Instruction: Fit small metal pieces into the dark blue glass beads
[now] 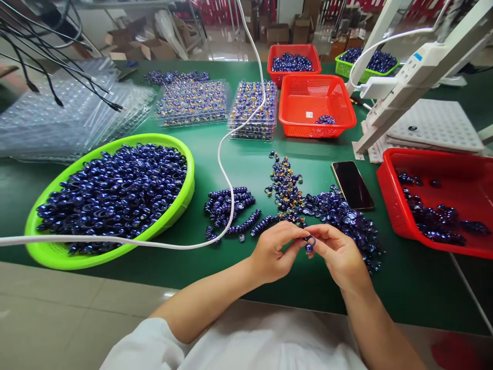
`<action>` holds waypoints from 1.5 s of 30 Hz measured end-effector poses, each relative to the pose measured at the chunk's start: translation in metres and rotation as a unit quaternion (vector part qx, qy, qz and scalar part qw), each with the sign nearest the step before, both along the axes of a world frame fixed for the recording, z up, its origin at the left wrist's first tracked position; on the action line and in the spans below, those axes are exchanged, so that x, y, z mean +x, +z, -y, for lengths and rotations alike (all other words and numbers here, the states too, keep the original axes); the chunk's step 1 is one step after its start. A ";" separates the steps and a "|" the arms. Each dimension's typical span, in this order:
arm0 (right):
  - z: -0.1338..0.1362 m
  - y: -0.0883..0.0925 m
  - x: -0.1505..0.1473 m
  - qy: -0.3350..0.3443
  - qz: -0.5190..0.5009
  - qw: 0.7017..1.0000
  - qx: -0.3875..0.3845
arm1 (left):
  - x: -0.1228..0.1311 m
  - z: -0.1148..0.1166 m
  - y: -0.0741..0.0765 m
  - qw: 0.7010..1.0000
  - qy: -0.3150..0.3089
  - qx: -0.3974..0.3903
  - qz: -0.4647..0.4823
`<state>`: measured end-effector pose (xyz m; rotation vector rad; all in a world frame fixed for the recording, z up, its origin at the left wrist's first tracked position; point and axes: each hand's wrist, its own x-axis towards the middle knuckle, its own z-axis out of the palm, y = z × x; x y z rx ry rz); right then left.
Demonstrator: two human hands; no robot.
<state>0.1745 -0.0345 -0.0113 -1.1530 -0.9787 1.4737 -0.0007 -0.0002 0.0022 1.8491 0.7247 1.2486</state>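
Observation:
Near the table's front edge, a small shiny dark-blue ring-shaped piece (310, 243) is pinched between the fingertips of both hands. My left hand (279, 251) grips it from the left, and my right hand (339, 253) from the right, both with fingers closed. Just beyond the hands, a pile of blue pieces with gold-coloured parts (285, 185) meets a heap of flat dark-blue pieces (346, 218) on the right. Stacked rows of blue rings (229, 205) lie to the left of them.
A green basket (188, 177) full of blue pieces stands left. Red baskets (393, 205) stand right and behind. Filled clear trays (192, 103) are at the back. A white cable (220, 154) crosses the green table (204, 280). A phone (353, 185) lies right, near a metal post (419, 77).

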 end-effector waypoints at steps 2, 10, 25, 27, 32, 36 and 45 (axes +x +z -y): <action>0.000 -0.001 0.000 -0.009 0.011 1.000 0.003 | 0.001 0.001 -0.002 1.000 0.005 -0.012 0.011; 0.003 0.006 -0.006 -0.026 0.099 0.991 0.083 | 0.002 -0.001 -0.005 0.991 -0.001 -0.104 0.082; 0.007 0.011 -0.009 -0.067 0.258 0.937 0.226 | 0.000 -0.007 0.006 0.885 -0.044 -0.428 0.179; 0.008 0.012 -0.011 -0.103 0.285 0.917 0.259 | 0.000 -0.008 0.003 0.885 -0.039 -0.431 0.170; 0.009 0.015 -0.013 -0.127 0.361 0.870 0.312 | 0.000 -0.008 -0.004 0.887 -0.033 -0.434 0.152; 0.008 0.017 -0.013 -0.119 0.381 0.861 0.314 | 0.001 -0.009 -0.004 0.885 -0.030 -0.438 0.152; 0.008 0.016 -0.011 -0.106 0.347 0.883 0.298 | 0.000 -0.009 -0.005 0.887 -0.034 -0.438 0.144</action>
